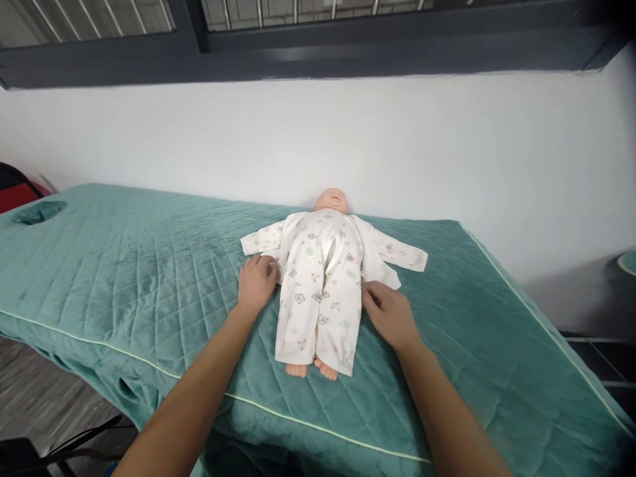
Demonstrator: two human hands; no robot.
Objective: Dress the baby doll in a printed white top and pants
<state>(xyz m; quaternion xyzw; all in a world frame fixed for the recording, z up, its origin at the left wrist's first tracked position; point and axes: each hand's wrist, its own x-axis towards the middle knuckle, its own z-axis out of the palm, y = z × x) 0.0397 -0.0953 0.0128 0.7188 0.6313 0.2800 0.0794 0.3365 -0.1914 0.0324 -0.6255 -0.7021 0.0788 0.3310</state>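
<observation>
A baby doll (332, 200) lies on its back on a green quilted bed (124, 278), dressed in white printed pyjamas (320, 285) with the sleeves spread out. Its bare feet stick out at the near end. My left hand (256, 281) rests beside the doll's waist on the left, fingers curled against the edge of the clothing. My right hand (387, 311) lies at the doll's right hip, fingers bent and touching the trouser leg. Whether either hand pinches the fabric is hard to make out.
The bed has a face hole (38, 212) at its far left end and stands against a white wall (348, 139) under a dark window frame. A red and black object (14, 192) is at the left edge. Grey floor shows below left.
</observation>
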